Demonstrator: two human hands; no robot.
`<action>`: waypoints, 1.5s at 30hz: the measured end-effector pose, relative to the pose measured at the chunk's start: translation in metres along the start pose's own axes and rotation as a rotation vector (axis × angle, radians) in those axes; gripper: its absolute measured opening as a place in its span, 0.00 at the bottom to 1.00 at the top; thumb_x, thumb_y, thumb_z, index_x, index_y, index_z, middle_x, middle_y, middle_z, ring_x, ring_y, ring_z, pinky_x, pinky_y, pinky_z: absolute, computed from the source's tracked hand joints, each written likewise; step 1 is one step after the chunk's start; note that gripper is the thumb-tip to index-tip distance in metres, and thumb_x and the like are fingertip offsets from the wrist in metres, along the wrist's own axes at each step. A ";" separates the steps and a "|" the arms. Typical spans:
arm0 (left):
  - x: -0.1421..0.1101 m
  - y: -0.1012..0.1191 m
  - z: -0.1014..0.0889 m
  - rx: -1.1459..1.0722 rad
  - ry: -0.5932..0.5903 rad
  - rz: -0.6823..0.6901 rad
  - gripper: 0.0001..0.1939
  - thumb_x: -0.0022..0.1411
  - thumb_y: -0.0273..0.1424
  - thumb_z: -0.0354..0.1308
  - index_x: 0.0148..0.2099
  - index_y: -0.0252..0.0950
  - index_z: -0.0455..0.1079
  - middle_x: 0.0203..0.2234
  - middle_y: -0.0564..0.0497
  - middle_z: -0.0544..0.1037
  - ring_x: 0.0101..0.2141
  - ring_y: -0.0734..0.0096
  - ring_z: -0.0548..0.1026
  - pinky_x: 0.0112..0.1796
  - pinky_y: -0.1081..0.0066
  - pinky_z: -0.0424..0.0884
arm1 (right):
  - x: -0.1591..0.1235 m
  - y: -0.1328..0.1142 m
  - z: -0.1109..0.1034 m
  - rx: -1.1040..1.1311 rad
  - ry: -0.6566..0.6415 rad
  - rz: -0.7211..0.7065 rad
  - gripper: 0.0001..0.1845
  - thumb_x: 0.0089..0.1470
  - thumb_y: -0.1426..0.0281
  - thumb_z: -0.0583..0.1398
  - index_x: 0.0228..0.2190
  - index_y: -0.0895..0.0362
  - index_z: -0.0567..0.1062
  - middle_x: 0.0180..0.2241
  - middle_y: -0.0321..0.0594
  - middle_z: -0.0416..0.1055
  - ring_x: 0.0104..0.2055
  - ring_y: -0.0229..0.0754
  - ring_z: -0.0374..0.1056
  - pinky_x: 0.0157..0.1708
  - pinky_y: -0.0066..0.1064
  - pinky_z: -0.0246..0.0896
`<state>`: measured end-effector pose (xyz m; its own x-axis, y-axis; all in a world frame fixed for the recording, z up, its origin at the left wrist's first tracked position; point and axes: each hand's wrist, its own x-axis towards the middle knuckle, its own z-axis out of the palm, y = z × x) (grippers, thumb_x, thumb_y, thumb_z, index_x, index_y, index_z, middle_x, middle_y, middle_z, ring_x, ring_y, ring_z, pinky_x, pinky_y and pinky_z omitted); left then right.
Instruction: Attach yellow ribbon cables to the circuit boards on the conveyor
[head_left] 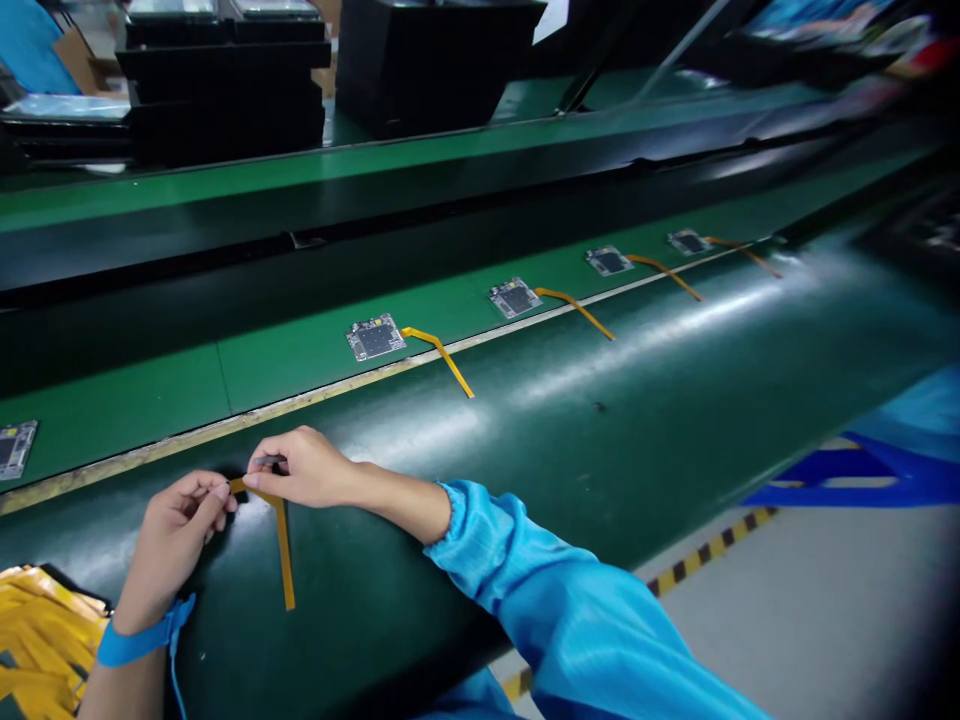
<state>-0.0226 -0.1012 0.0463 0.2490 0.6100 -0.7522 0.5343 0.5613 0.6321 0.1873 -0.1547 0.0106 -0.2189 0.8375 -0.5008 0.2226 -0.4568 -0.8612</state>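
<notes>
1. Both hands meet at the near edge of the green belt [675, 380]. The left hand [176, 530] pinches the top end of an orange flex strip [283, 545] between thumb and fingertips. The right hand [304, 470] is closed on the same end from the other side.
2. From that shared grip the strip first runs briefly rightward, then bends and hangs toward the person; its long axis points down the belt's front slope, and its free end lies loose.
3. Both hands are equally close to the strip's head; neither is near the tail.
4. A small dark thing shows at the right fingertips; what it is I cannot tell.
5. Whether a board [375, 337] like those on the belt sits under the hands is hidden.
6. A pile of yellow strips [37, 630] lies at the lower left, cut off by the frame.
</notes>
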 end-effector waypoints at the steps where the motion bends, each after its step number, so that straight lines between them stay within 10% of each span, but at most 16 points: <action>1: 0.000 0.000 0.000 0.002 0.000 0.000 0.29 0.50 0.59 0.74 0.29 0.37 0.77 0.19 0.50 0.77 0.20 0.73 0.70 0.22 0.75 0.66 | 0.000 0.000 0.000 -0.003 0.000 0.002 0.04 0.64 0.69 0.72 0.37 0.56 0.84 0.34 0.34 0.82 0.34 0.35 0.73 0.38 0.27 0.60; 45: 0.001 -0.003 0.002 0.098 0.014 0.085 0.27 0.54 0.59 0.70 0.31 0.38 0.77 0.21 0.49 0.79 0.20 0.70 0.69 0.21 0.73 0.64 | 0.005 0.003 0.002 -0.121 0.019 -0.005 0.02 0.64 0.68 0.71 0.38 0.54 0.85 0.32 0.31 0.81 0.30 0.34 0.68 0.35 0.28 0.56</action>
<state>-0.0224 -0.1035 0.0425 0.2861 0.6609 -0.6938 0.5880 0.4507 0.6717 0.1849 -0.1521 0.0053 -0.2027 0.8455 -0.4940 0.3354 -0.4141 -0.8462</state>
